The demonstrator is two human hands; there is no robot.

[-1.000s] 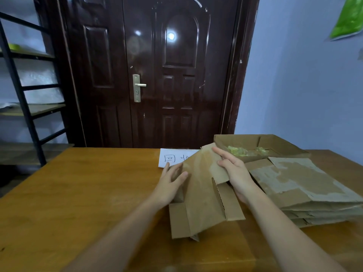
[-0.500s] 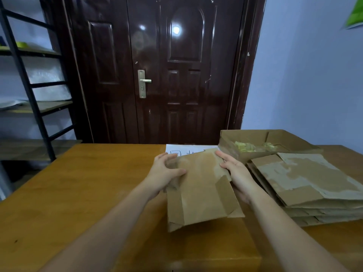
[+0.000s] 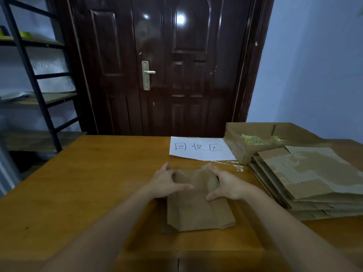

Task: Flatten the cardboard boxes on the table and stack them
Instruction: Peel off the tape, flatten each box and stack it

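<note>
A small brown cardboard box (image 3: 198, 213), folded flat, lies on the wooden table (image 3: 88, 183) in front of me. My left hand (image 3: 167, 183) holds its far left edge, thumb across the top face. My right hand (image 3: 229, 185) holds its far right edge the same way, thumb on top. The far end of the box, between my hands, is slightly raised and crumpled. To the right sits a stack of flattened cardboard boxes (image 3: 314, 173), apart from the small box.
An open cardboard box (image 3: 239, 150) holding yellow-green scraps stands at the back right, behind the stack. A white paper sign (image 3: 198, 148) with handwritten characters lies at the table's far edge. A dark door (image 3: 176, 75) and a black metal shelf (image 3: 39, 95) stand beyond the table.
The box was tilted up in my hands with side flaps open. Now it lies flat on the table with flaps folded in, and both hands have moved down with it.
</note>
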